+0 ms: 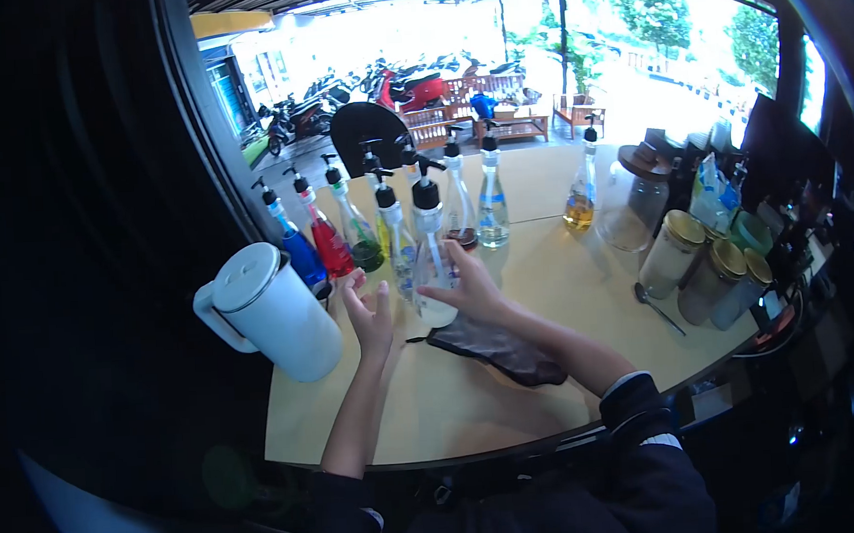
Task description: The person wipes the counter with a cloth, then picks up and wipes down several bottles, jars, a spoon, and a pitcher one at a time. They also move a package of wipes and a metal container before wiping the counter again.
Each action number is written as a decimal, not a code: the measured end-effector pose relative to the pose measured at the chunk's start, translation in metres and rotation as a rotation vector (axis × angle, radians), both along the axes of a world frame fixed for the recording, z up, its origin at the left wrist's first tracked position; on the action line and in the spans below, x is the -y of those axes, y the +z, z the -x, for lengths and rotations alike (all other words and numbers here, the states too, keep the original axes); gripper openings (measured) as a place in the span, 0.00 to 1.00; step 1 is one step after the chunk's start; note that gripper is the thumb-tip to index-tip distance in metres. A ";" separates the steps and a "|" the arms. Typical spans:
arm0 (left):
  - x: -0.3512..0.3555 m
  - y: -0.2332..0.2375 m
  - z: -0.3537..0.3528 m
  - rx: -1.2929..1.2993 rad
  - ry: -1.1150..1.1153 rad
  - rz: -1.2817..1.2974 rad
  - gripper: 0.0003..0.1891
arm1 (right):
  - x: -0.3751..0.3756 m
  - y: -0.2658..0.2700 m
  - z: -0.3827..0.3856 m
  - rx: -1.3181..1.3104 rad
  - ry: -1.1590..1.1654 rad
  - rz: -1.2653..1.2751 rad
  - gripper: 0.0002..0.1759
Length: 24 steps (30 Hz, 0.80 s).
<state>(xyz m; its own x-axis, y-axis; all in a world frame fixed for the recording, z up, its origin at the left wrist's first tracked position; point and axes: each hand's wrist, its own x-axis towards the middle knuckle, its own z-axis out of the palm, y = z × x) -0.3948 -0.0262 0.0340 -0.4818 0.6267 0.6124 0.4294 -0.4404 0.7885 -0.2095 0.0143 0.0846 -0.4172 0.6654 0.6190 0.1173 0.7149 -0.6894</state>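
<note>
My right hand (473,288) is wrapped around a clear pump bottle (433,257) with a black pump head and pale liquid low inside. My left hand (369,317) is raised just left of that bottle, its fingers apart and nothing in them. Close by stand other pump bottles: a blue one (297,244), a red one (327,237) and a green one (360,229). Under my right forearm lies a dark cloth (497,347), crumpled on the table.
A white lidded pitcher (276,311) stands at the table's left edge. To the right are an amber pump bottle (581,198), several gold-lidded jars (672,251) and a spoon (660,311). A clear pump bottle (493,206) stands at the back. Parked motorbikes (410,88) show outside.
</note>
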 end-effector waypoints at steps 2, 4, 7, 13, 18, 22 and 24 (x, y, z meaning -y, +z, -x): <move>-0.023 -0.012 -0.010 -0.005 -0.019 0.088 0.31 | -0.009 0.006 -0.035 -0.002 -0.020 -0.045 0.33; -0.055 -0.032 -0.017 -0.121 0.061 0.086 0.38 | -0.019 0.010 -0.067 0.048 -0.183 0.001 0.33; -0.073 -0.034 -0.030 -0.105 0.012 0.106 0.44 | -0.056 0.001 -0.105 0.037 -0.280 -0.034 0.36; -0.085 -0.040 -0.028 -0.140 0.004 0.088 0.40 | -0.128 -0.016 -0.140 0.029 -0.436 -0.011 0.39; -0.080 -0.036 -0.031 -0.170 0.020 0.124 0.38 | -0.167 -0.028 -0.145 0.033 -0.496 0.079 0.40; -0.079 -0.037 -0.030 -0.146 -0.028 0.118 0.38 | -0.182 -0.032 -0.144 0.070 -0.539 0.142 0.41; -0.080 -0.037 -0.030 -0.154 -0.020 0.112 0.38 | -0.189 -0.036 -0.142 0.061 -0.535 0.126 0.41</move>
